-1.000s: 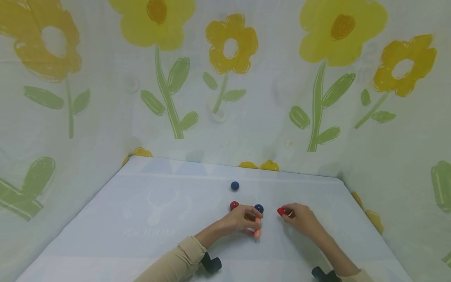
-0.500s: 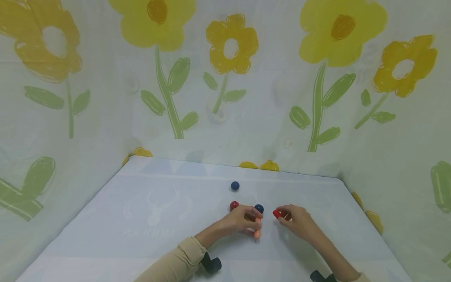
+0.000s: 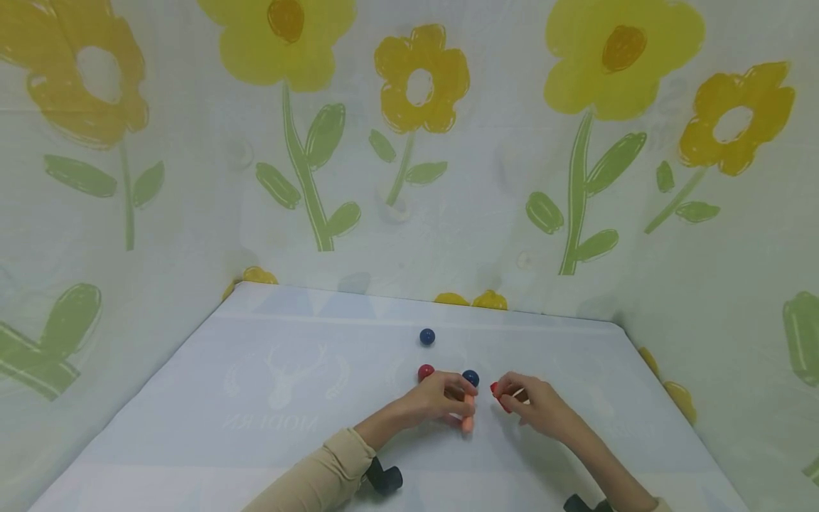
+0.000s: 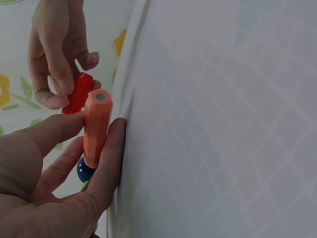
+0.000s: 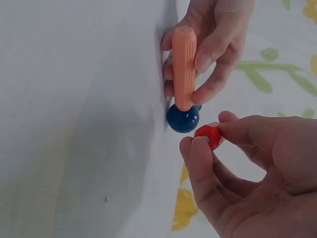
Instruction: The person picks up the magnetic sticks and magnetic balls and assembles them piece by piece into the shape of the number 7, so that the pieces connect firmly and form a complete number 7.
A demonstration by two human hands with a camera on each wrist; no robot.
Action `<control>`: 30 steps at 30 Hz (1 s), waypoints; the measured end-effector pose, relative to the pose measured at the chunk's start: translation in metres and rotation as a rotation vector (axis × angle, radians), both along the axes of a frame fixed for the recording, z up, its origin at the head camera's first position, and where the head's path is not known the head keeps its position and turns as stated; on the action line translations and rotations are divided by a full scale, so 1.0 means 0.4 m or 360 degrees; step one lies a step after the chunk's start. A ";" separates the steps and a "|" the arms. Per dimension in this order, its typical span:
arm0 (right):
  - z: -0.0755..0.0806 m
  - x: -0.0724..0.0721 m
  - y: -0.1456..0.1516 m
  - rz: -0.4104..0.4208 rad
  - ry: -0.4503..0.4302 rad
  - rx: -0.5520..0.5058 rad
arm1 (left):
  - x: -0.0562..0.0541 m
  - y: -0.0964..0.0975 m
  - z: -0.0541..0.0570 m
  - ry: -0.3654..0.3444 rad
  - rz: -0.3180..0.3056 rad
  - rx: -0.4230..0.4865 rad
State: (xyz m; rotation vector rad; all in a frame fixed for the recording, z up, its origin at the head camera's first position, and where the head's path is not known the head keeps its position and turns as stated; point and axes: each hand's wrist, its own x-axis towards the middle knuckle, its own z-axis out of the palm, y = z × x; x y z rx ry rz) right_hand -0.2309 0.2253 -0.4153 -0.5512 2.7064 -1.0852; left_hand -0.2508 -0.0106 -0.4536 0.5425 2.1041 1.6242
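Over the middle of the table, my left hand (image 3: 430,400) holds an orange magnetic stick (image 5: 184,69) between thumb and fingers. At one end of the stick a dark blue ball (image 5: 182,118) touches it; the other end shows a grey metal disc in the left wrist view. My right hand (image 3: 542,407) pinches a shorter red magnetic stick (image 4: 78,94) between thumb and fingertips, a small gap to the right of the blue ball in the head view. Behind the left hand a crimson ball (image 3: 425,372) is partly hidden. A sliver of yellow (image 4: 85,186) shows by the left fingers, its kind hidden.
A second dark blue ball (image 3: 427,337) sits farther back on the white table (image 3: 307,441). Black wrist mounts (image 3: 387,481) hang under both wrists. A flower-printed curtain (image 3: 461,185) encloses the table's back and sides.
My right hand has moved left, closer to the blue ball, and has turned the red stick in its fingers. The left hand and the orange stick have stayed in place.
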 end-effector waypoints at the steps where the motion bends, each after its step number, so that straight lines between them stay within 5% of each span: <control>1: 0.001 0.001 0.002 0.0041 -0.0003 -0.0011 | 0.000 0.000 0.000 -0.0001 0.0000 0.0002; 12: -0.002 0.004 0.007 0.0235 -0.0110 -0.0074 | -0.002 0.000 -0.002 0.0052 -0.0017 -0.0013; 30: -0.005 0.024 -0.002 0.0203 -0.0366 -0.0172 | -0.002 0.000 -0.002 0.0021 -0.0011 -0.0006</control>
